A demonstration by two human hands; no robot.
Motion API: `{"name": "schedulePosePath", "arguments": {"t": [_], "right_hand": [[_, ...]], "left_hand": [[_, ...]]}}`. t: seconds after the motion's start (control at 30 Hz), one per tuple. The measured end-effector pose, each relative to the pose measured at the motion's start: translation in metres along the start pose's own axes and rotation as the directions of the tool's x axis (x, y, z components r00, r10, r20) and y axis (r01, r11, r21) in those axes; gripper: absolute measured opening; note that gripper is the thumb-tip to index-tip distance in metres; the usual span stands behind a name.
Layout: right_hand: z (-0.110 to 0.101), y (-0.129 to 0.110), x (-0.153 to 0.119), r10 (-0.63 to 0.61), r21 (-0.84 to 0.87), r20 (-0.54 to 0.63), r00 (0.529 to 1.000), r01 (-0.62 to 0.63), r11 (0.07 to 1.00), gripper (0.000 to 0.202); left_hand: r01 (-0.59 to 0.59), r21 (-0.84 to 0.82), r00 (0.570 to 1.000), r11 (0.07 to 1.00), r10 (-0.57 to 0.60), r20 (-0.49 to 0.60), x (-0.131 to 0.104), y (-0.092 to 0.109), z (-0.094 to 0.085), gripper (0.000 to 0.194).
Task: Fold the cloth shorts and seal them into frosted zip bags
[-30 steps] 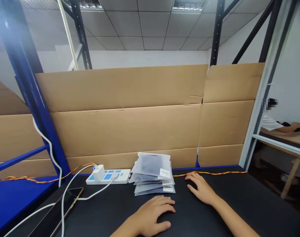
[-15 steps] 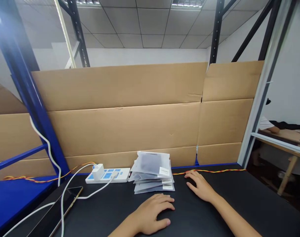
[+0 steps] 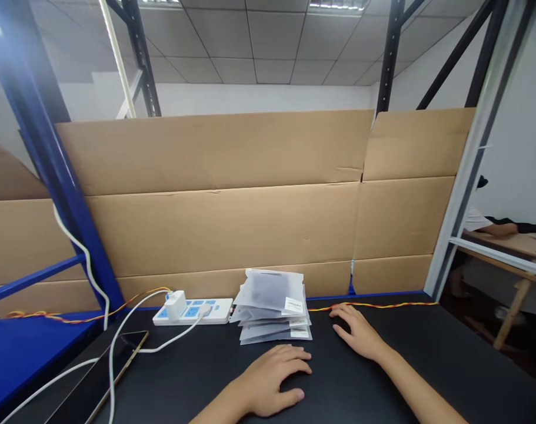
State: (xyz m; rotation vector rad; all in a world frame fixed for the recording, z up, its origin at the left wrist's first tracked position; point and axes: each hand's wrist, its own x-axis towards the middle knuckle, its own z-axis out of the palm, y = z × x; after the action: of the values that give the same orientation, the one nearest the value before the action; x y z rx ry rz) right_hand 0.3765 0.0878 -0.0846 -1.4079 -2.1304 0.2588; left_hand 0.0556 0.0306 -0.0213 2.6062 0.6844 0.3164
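My left hand (image 3: pixel 274 380) lies palm down on the black tabletop (image 3: pixel 347 394), fingers apart and nothing in it. Just behind it stands a stack of translucent plastic packets (image 3: pixel 272 306) with white labels on their right side. To the right of the stack, my right hand (image 3: pixel 358 331) rests on the table with its fingers spread and holds nothing. Its fingertips are near a red and yellow twisted wire (image 3: pixel 395 305) along the back edge. Neither hand touches the packets.
A white power strip (image 3: pixel 219 311) with a plugged-in adapter (image 3: pixel 175 305) sits left of the stack. A phone (image 3: pixel 102 377) lies at the left under a white cable (image 3: pixel 113 347). Cardboard (image 3: pixel 223 229) stands behind. Beyond the right post, a person's arm (image 3: pixel 499 228) rests on another table.
My hands have stayed where they were. The view has shifted very slightly. In the background at the right, the other person's arm reaches further right over the table.
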Motion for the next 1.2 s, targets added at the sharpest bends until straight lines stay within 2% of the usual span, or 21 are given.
{"name": "schedulePosePath", "arguments": {"t": [0.4, 0.77, 0.9, 0.97, 1.03, 1.1, 1.13, 1.2], "right_hand": [[-0.002, -0.001, 0.000, -0.003, -0.001, 0.003, 1.000, 0.003, 1.000, 0.025], [-0.002, -0.001, 0.000, -0.012, 0.008, 0.002, 1.000, 0.012, 1.000, 0.026], [-0.003, -0.002, 0.000, -0.017, 0.015, -0.003, 1.000, 0.017, 1.000, 0.026], [-0.002, -0.002, 0.000, -0.016, 0.019, -0.009, 1.000, 0.016, 1.000, 0.025], [-0.002, -0.004, 0.001, -0.014, 0.022, -0.020, 1.000, 0.015, 1.000, 0.025], [-0.001, -0.005, 0.002, -0.013, 0.025, -0.032, 0.999, 0.014, 1.000, 0.023], [-0.001, -0.005, 0.002, -0.013, 0.028, -0.038, 0.999, 0.014, 1.000, 0.023], [0.000, -0.006, 0.004, -0.012, 0.033, -0.051, 0.999, 0.014, 0.999, 0.021]], "left_hand": [[-0.015, -0.011, 1.000, 1.000, 0.015, -0.020, 0.000, -0.001, 0.000, 0.045], [0.022, -0.004, 1.000, 1.000, -0.022, -0.003, -0.001, 0.001, -0.002, 0.046], [-0.002, 0.014, 0.999, 1.000, 0.003, -0.036, 0.000, -0.002, 0.005, 0.046], [-0.049, 0.069, 0.994, 0.996, 0.056, -0.099, 0.002, -0.006, 0.009, 0.035], [-0.100, 0.164, 0.968, 0.981, 0.134, -0.212, 0.004, -0.011, 0.007, 0.028], [-0.056, 0.239, 0.913, 0.969, 0.147, -0.381, 0.005, -0.017, -0.006, 0.029], [0.017, 0.233, 0.873, 0.972, 0.099, -0.478, 0.004, -0.021, -0.016, 0.029], [0.208, 0.129, 0.753, 0.970, -0.075, -0.654, 0.002, -0.033, -0.043, 0.030]]}}
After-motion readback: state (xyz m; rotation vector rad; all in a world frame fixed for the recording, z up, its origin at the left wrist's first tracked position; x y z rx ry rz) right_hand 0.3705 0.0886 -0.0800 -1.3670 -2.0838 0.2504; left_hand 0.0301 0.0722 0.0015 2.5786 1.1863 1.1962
